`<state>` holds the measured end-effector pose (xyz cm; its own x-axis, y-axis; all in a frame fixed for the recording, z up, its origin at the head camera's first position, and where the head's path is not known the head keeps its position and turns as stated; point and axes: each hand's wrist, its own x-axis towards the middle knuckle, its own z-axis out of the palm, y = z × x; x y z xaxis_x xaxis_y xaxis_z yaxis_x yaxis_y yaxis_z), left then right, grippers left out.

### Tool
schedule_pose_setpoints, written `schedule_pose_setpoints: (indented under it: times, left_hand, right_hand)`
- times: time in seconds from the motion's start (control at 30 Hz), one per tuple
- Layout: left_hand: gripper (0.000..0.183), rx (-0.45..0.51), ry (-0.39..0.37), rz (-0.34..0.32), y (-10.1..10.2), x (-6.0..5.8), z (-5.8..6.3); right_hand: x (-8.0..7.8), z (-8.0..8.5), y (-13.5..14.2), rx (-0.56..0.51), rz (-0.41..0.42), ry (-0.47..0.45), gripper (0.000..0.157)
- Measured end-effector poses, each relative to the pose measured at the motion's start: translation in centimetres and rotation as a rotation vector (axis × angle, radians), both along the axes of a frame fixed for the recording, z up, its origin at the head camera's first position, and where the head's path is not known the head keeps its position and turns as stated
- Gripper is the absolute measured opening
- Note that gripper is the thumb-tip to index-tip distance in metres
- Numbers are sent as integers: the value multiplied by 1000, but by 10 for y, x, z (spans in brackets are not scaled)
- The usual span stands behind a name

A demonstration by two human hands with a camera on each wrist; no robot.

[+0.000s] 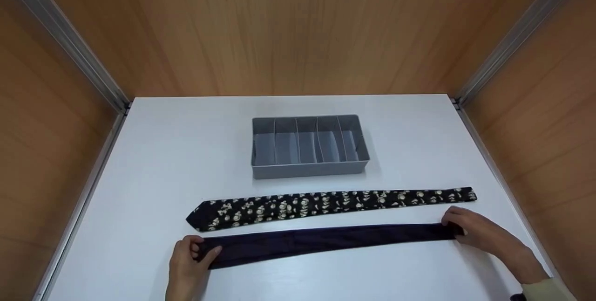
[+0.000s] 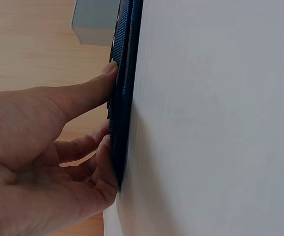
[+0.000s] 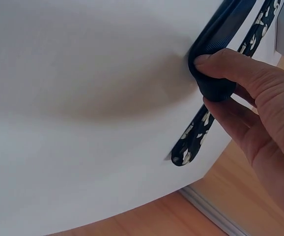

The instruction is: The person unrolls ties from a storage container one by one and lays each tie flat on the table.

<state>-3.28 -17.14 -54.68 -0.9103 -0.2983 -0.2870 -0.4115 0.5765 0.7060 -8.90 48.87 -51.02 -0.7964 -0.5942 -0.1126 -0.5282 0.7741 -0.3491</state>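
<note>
A plain dark navy-purple necktie point(image 1: 326, 241) lies lengthwise across the near part of the white table. At its wide left end my left hand point(image 1: 186, 263) grips it, thumb on top and fingers curled at the edge. The left wrist view shows this navy fabric point(image 2: 125, 83) edge-on, in layers. My right hand point(image 1: 479, 231) pinches the narrow right end; in the right wrist view the thumb presses on the curled-over end point(image 3: 215, 88). Just beyond lies a black necktie with a cream floral pattern point(image 1: 326, 203), flat, its pointed tip to the left; neither hand holds it.
Behind the ties stands a grey box point(image 1: 309, 170), its thin dividers forming several compartments with nothing in them. Wooden panels point(image 1: 298, 30) enclose the white table point(image 1: 163, 152) at the back and both sides, with metal rails point(image 1: 79, 44) along the corners.
</note>
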Motion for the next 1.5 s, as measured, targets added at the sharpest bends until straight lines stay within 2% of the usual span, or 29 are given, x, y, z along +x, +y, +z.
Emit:
schedule_pose_setpoints:
  times: [0.5,0.87,1.13,1.37,1.5]
  left_hand:
    - [43,-22,19,-19,-1,0,-1]
    - [43,-22,19,-21,-2,-1,-1]
    - [42,-33,25,-26,-2,0,-1]
    - [43,-25,8,-9,-1,0,-1]
    - [43,-13,-4,-3,0,-1,-1]
  right_hand:
    - [2,-4,16,-7,18,72,50]
    - [1,-3,21,52,-62,-11,47]
    - [3,-9,29,1,-15,123,53]
    - [3,-7,33,29,-57,56,49]
    - [3,-8,37,26,-51,57,49]
